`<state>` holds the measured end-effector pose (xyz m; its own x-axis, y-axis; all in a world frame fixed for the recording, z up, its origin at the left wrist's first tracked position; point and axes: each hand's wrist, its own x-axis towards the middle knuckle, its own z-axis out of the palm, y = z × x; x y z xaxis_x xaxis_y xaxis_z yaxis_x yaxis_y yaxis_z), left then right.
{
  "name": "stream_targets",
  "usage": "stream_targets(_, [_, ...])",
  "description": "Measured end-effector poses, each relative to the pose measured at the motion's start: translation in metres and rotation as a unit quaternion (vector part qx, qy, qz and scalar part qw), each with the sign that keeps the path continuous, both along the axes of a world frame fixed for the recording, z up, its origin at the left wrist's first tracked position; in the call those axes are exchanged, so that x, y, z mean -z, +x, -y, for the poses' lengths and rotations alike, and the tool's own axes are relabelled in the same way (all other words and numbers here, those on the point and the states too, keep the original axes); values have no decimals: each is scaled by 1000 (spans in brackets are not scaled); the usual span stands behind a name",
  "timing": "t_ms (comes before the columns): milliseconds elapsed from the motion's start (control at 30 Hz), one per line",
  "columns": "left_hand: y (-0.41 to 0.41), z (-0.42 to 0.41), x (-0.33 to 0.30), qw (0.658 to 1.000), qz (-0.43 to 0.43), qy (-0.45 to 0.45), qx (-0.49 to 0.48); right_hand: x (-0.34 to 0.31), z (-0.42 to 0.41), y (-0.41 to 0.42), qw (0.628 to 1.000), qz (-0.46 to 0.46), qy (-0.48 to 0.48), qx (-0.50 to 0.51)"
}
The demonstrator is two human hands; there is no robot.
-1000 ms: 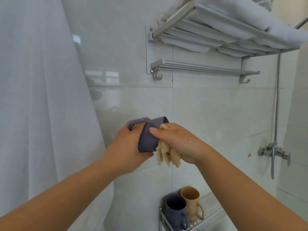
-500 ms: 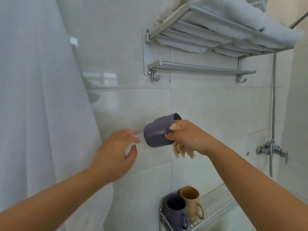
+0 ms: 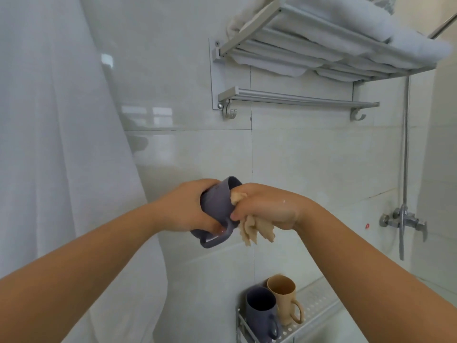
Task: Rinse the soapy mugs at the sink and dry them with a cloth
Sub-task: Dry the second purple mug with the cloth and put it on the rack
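Below the wall-mounted aluminium towel rack point(image 3: 296, 97), at mid-frame, the left hand point(image 3: 184, 206) is wrapped around the body of a grey-purple plastic mug point(image 3: 217, 201), which lies tilted with its mouth up and to the right and its handle at the underside. The right hand point(image 3: 267, 206) clutches a crumpled beige cloth point(image 3: 254, 229) against the mug's rim; how far the cloth reaches inside cannot be told, and the mug's near wall is covered by the left fingers. Loose cloth ends hang under the right fist. Lower than the rack, at the bottom edge, a perforated metal shelf point(image 3: 314, 308) carries a second grey-purple mug point(image 3: 262, 313) touching a tan mug point(image 3: 284, 295); the shelf is cut off by the frame and by the right forearm. Bare tiled wall separates the hands from the rack and from the shelf.
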<state>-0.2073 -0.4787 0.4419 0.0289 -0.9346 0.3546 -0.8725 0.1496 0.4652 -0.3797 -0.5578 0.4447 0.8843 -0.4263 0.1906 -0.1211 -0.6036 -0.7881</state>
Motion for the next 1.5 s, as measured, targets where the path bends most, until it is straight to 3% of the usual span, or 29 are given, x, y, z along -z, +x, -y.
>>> stream_targets(67, [-4, 3, 3, 997, 33, -62, -25, 3, 4, 5, 991, 54, 121, 14])
stream_targets(133, [-8, 9, 10, 972, 152, -166, -74, 4, -2, 12, 956, 136, 261, 16])
stream_targets(200, [-9, 17, 22, 917, 264, -277, -114, 2, -10, 16, 887, 217, 407, 21])
stream_targets(267, [-6, 21, 37, 885, 302, -331, -123, -1, -14, 20, 815, 276, 508, 26])
stream_targets(367, [-7, 23, 52, 872, 300, -368, -116, -10, -26, 22, 713, 312, 627, -8])
stream_targets(400, [-7, 21, 51, 872, 285, -382, -111, -13, -32, 23, 706, 316, 633, -21])
stream_targets(433, [-7, 20, 49, 874, 271, -390, -101, -12, -37, 24, 742, 306, 597, -16])
stream_targets(467, [-5, 17, 46, 878, 261, -392, -87, -9, -39, 27, 822, 278, 497, 16])
stream_targets(500, [-2, 13, 42, 887, 246, -384, -76, -4, -40, 30, 903, 234, 354, 59])
stream_targets(533, [1, 8, 38, 901, 223, -366, -72, 1, -43, 31, 957, 187, 207, 79])
stream_targets(600, [5, -3, 28, 933, 179, -304, -75, 7, -45, 27, 994, 94, -12, 63])
stream_targets(667, [7, -10, 23, 954, 172, -235, -69, 7, -46, 18, 991, -6, -133, 36])
stream_targets(733, [6, -15, 19, 966, 165, -189, -56, 4, -46, 11, 963, -115, -242, 34])
stream_targets(867, [2, -18, 10, 975, 176, -132, -21, 0, -45, 6, 849, -248, -463, 58])
stream_targets(933, [-1, -20, 3, 971, 203, -126, -21, -1, -43, 6, 825, -258, -498, 71])
stream_targets(1000, [-3, -22, -3, 967, 223, -120, -21, 1, -40, 9, 827, -261, -493, 73])
stream_targets(1100, [-5, -23, -2, 965, 240, -108, -19, 1, -40, 19, 889, -252, -379, 51])
stream_targets(1200, [-3, -23, 8, 963, 234, -130, -14, 5, -34, 25, 974, -199, -102, 25])
stream_targets(1267, [2, -21, 16, 957, 237, -166, -9, 7, -30, 25, 991, -106, 77, -7])
stream_targets(1400, [10, -15, 29, 928, 272, -255, -20, 10, -28, 29, 938, 61, 338, -40])
stream_targets(1500, [10, -14, 35, 932, 270, -243, -28, 15, -35, 33, 869, 159, 466, -42])
